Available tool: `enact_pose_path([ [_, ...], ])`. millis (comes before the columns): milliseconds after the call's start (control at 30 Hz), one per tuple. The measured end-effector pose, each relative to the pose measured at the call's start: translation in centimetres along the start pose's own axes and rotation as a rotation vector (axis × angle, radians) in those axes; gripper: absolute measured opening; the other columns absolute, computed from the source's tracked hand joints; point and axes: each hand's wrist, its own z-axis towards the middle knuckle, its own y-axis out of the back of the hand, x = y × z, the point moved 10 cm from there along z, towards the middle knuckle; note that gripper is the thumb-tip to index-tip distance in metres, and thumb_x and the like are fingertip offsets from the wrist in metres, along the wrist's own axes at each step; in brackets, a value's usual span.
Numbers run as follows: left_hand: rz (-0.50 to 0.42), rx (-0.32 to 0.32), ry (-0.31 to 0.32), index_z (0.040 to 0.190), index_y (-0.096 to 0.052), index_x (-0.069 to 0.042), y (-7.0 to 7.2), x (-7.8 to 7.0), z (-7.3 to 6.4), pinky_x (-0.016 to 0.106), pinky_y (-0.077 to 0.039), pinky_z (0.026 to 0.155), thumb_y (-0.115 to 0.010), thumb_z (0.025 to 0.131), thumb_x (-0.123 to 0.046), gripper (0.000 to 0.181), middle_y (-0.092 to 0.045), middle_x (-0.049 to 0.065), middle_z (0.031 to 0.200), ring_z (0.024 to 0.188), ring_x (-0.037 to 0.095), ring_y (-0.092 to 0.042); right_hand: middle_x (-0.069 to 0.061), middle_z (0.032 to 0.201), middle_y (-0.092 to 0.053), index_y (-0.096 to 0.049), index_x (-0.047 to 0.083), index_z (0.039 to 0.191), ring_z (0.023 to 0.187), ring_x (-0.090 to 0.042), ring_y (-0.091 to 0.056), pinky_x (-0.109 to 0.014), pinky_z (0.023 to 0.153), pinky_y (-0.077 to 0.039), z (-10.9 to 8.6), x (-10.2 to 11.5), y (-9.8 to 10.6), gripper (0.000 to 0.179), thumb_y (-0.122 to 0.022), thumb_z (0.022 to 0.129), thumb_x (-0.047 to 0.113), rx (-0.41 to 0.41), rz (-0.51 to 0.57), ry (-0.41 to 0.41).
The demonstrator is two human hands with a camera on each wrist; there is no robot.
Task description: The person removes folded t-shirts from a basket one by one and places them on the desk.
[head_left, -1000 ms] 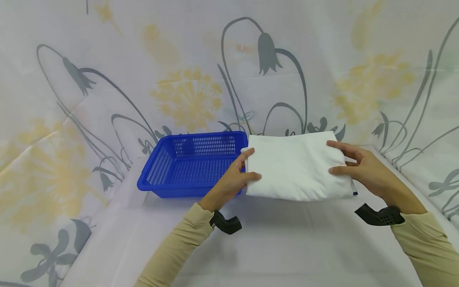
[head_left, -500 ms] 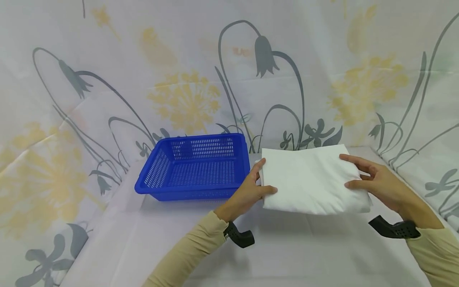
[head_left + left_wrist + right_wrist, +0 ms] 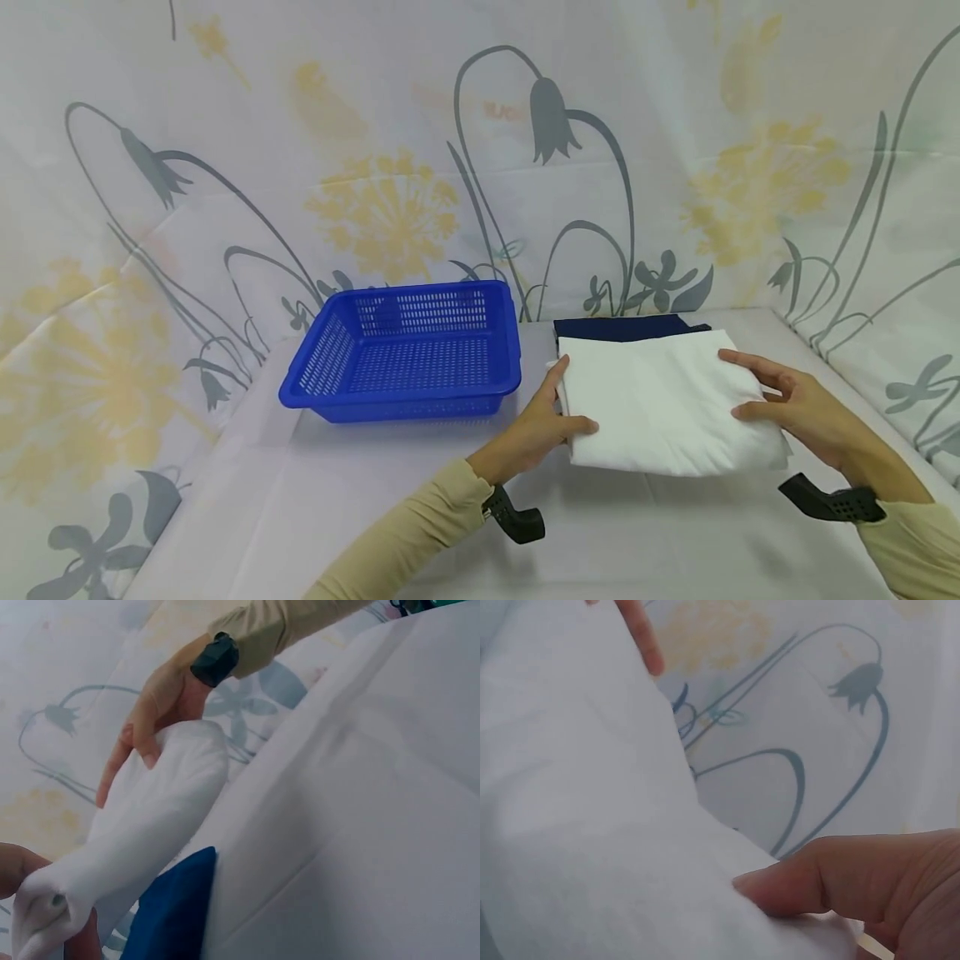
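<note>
A folded white cloth point(image 3: 667, 404) is held between both hands, above the light table surface in the head view. My left hand point(image 3: 536, 425) pinches its left edge, thumb on top and fingers partly hidden at the side. On the opposite edge my right hand point(image 3: 802, 408) grips it with the thumb on the upper face. Rolled layers show at the cloth's end in the left wrist view, beside the fingers point(image 3: 16, 871). A folded navy cloth point(image 3: 622, 327) lies on the table behind and under the white one, mostly covered by it in the head view.
A blue perforated plastic basket point(image 3: 408, 408) with nothing inside stands to the left of the hands. White sheeting point(image 3: 360, 517) covers the table. Behind it hangs a curtain point(image 3: 390, 108) printed with grey and yellow flowers.
Both hands have carried the white cloth to the right and nearer to me, away from the basket. More of the navy cloth now shows behind it.
</note>
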Motion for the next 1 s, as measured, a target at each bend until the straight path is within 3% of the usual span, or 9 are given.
enact_pose_path([
  [167,0.038,-0.011,0.021,0.156,-0.019,-0.029,-0.2,1.0,0.2,0.044,-0.048,0.09,-0.07,0.079,0.012,0.101,-0.011,0.012,0.157,0.112,0.027,-0.051,0.014,0.138,-0.037,-0.038,0.021,0.151,0.105,0.006,-0.052,-0.021,0.078,-0.049,-0.1,-1.3,0.2,0.071,-0.067,0.089,0.002,0.0,-0.045,-0.03],
  [333,0.062,-0.009,0.042,0.155,-0.02,-0.027,-0.6,2.1,0.1,0.043,-0.048,0.089,-0.071,0.077,0.013,0.101,-0.014,0.011,0.156,0.111,0.027,-0.051,-0.003,0.148,-0.03,-0.037,0.022,0.151,0.105,0.01,-0.048,-0.017,0.079,-0.045,-0.5,-2.6,0.3,0.072,-0.069,0.089,0.007,0.006,-0.093,-0.073],
  [533,0.11,-0.005,0.076,0.154,-0.023,-0.029,-0.9,3.2,-0.3,0.044,-0.047,0.091,-0.073,0.076,0.011,0.101,-0.013,0.01,0.157,0.122,0.029,-0.04,0.012,0.144,-0.03,-0.034,0.018,0.152,0.106,0.011,-0.046,-0.018,0.08,-0.046,-0.9,-3.9,0.3,0.071,-0.067,0.09,0.008,0.032,-0.072,-0.101],
  [600,0.114,-0.003,0.092,0.154,-0.024,-0.03,-1.1,3.6,-0.4,0.045,-0.049,0.088,-0.073,0.077,0.011,0.1,-0.013,0.01,0.157,0.12,0.03,-0.043,0.012,0.144,-0.031,-0.035,0.017,0.152,0.107,0.012,-0.044,-0.018,0.08,-0.045,-1.0,-4.3,0.3,0.07,-0.067,0.09,0.008,0.038,-0.07,-0.102],
  [667,0.11,0.002,0.104,0.153,-0.024,-0.03,-1.2,3.8,-0.4,0.045,-0.051,0.084,-0.072,0.077,0.012,0.099,-0.013,0.012,0.156,0.114,0.03,-0.049,0.007,0.145,-0.03,-0.035,0.017,0.152,0.107,0.012,-0.042,-0.017,0.08,-0.045,-1.1,-4.7,0.2,0.07,-0.067,0.09,0.009,0.047,-0.072,-0.109],
  [800,0.077,0.014,0.128,0.153,-0.024,-0.028,-1.5,4.3,-0.5,0.046,-0.053,0.079,-0.07,0.077,0.015,0.099,-0.014,0.015,0.154,0.096,0.029,-0.059,-0.014,0.151,-0.025,-0.035,0.015,0.152,0.106,0.013,-0.041,-0.018,0.08,-0.045,-1.2,-5.4,0.1,0.071,-0.069,0.089,0.011,0.062,-0.082,-0.144],
  [1000,0.045,0.026,0.155,0.153,-0.023,-0.027,-1.6,4.8,-0.8,0.046,-0.053,0.078,-0.069,0.077,0.017,0.1,-0.015,0.016,0.153,0.09,0.029,-0.061,-0.034,0.151,-0.014,-0.03,0.012,0.153,0.103,0.012,-0.041,-0.022,0.078,-0.046,-1.4,-6.4,0.0,0.075,-0.069,0.089,0.016,0.094,-0.082,-0.216],
])
